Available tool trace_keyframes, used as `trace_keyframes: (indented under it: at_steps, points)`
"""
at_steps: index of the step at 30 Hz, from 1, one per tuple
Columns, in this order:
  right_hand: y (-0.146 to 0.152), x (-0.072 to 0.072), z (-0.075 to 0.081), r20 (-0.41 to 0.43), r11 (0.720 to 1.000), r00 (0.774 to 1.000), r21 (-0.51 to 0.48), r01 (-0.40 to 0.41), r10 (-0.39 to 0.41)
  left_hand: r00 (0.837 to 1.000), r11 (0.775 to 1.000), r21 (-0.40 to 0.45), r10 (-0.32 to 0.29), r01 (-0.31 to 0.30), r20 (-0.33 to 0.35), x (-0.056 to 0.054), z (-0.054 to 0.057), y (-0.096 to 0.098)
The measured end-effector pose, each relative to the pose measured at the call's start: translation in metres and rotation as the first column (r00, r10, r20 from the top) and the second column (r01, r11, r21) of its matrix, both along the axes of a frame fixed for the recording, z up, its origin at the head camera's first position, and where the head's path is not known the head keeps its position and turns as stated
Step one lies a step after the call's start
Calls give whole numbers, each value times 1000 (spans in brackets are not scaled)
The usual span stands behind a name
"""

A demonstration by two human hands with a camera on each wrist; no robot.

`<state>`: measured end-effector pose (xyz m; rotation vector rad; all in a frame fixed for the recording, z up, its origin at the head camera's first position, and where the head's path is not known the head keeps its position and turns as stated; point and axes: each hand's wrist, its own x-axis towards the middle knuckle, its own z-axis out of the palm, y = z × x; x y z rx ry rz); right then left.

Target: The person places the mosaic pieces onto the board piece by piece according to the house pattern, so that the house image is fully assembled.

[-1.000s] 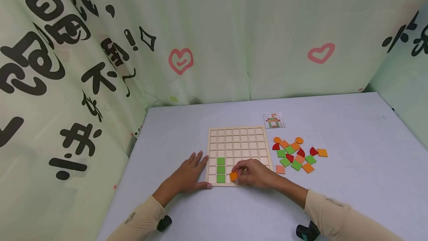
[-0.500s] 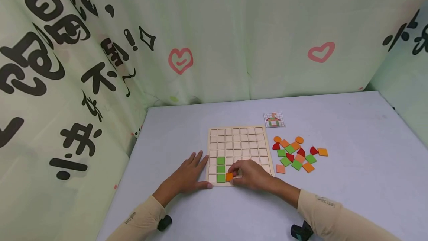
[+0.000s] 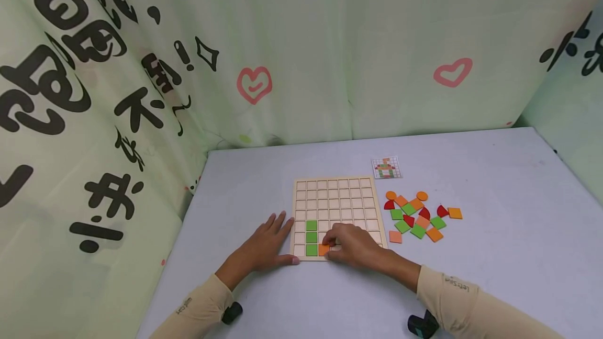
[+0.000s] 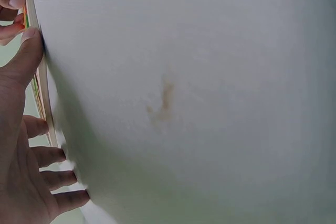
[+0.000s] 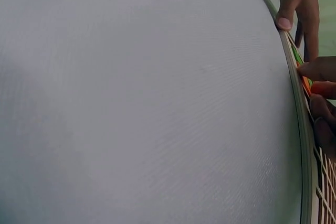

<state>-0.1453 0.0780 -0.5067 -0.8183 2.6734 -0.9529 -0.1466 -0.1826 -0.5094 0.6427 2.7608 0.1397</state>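
Observation:
A wooden grid board lies on the table. Three green square tiles fill a column of cells at its lower left. In the bottom row, right beside the lowest green tile, is an orange square tile. My right hand pinches that tile at its right side with thumb and fingertips; the same right hand shows at the edge of the right wrist view. My left hand lies with fingers spread, its thumb and index fingertip touching the board's left edge and corner.
Right of the board lies a loose spread of tiles: green and orange squares, red quarter-rounds and orange circles. A small pattern card is behind them. The white-covered table meets a printed curtain at the back and left.
My right hand has moved left with the orange tile and set it into the cell beside the lowest green tile. My left hand has stayed in place.

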Motion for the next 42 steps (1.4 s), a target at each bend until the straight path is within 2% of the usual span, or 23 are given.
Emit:
trace_keyframes:
  at_steps: [13,23,27,31,37,42]
  points:
    - [-1,1,3,6,1000,1000,19,-7,7,1000,1000,17,-7,7,3,0,0,0]
    - [8,0,8,-2,998,998,12,-59,59,1000,1000,15,-4,4,-1,1,1,0]
    - [22,-1,9,19,995,995,-17,-96,96,1000,1000,14,-5,5,-7,1,2,0]
    - [42,-2,12,80,992,991,-77,-101,108,1000,1000,12,-8,8,-11,2,1,0]
    - [80,-5,13,127,994,990,-98,-56,68,1000,1000,9,-12,12,-8,3,3,1]
    - [115,-5,11,107,998,994,-63,3,3,1000,1000,3,-6,6,-8,1,3,1]
